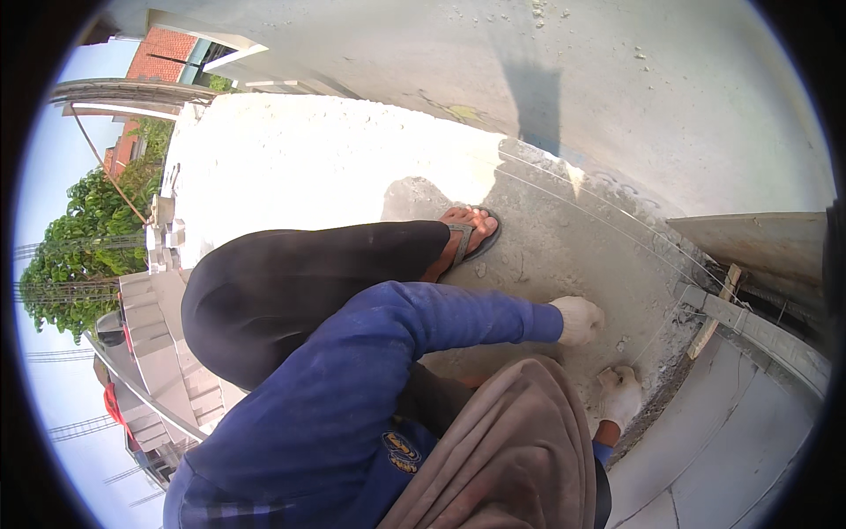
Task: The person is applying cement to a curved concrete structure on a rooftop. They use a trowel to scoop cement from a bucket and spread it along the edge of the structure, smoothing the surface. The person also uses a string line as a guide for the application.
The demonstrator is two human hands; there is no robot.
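My left hand (579,320), in a pale knit work glove below a blue sleeve, is low over the rough grey concrete floor (529,264). Its fingers look curled in, and whatever they may hold is hidden. Closer to the block wall on the right is my right hand (619,397), gloved the same way. Its fingers are bent together, and I cannot make out anything in them. A thin pale line (656,333) runs over the concrete near this hand; whether the two touch, I cannot tell.
Two taut strings (608,204) stretch along the plastered wall (670,106). Grey blocks (714,441), a wooden stick (716,313) and a metal bar (762,331) are at the right. My sandalled foot (467,236) rests on concrete. Stacked pale blocks (163,344) stand at the left.
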